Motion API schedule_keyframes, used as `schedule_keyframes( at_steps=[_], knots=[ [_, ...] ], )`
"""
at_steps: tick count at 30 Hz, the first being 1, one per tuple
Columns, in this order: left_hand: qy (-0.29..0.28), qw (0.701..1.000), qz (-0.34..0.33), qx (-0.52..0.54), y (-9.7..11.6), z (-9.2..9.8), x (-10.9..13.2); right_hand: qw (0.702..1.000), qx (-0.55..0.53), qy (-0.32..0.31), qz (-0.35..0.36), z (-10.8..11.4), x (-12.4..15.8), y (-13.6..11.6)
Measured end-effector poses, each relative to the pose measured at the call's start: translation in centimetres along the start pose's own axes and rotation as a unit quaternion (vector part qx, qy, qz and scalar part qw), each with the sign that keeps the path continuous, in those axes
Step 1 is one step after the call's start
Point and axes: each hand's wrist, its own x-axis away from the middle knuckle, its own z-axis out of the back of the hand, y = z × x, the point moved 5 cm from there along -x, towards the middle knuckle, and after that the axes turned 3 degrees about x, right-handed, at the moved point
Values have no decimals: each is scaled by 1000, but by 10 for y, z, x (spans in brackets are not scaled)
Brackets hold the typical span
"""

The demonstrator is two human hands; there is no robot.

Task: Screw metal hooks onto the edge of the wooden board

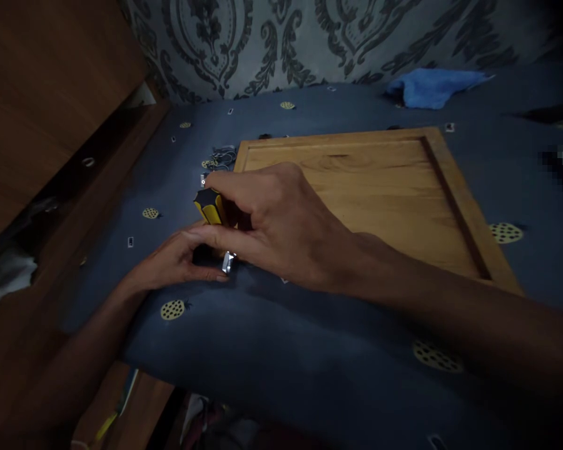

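My right hand [276, 225] is closed around the yellow and black handle of a screwdriver [210, 205], held upright near the near left corner of a wooden panel [380, 194]. My left hand [178, 262] lies just below it, fingers pinched on a small shiny metal fitting [228, 262] at the panel's corner. The screwdriver's shaft and tip are hidden behind my fingers. The panel lies flat on a dark blue patterned sheet [272, 350].
A blue cloth [431, 86] lies at the back right. A cluster of small metal parts [220, 157] sits by the panel's far left corner. Brown wooden furniture [42, 94] stands at the left, and patterned wallpaper [309, 37] runs behind.
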Motion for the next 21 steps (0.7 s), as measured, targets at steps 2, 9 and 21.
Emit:
schedule_keyframes(
  at_steps=[2, 9, 21],
  knots=[
    [1, 1000, 3, -1, -1, 0, 0, 998, -25, 57, 13, 8, 1, -3],
    [-19, 1000, -23, 3, 4, 0, -4, 994, 10, 111, 8, 24, 0, -4],
    [-23, 999, -16, -27, -1, 0, -3, 998, -40, 40, -10, 3, 0, 6]
  ],
)
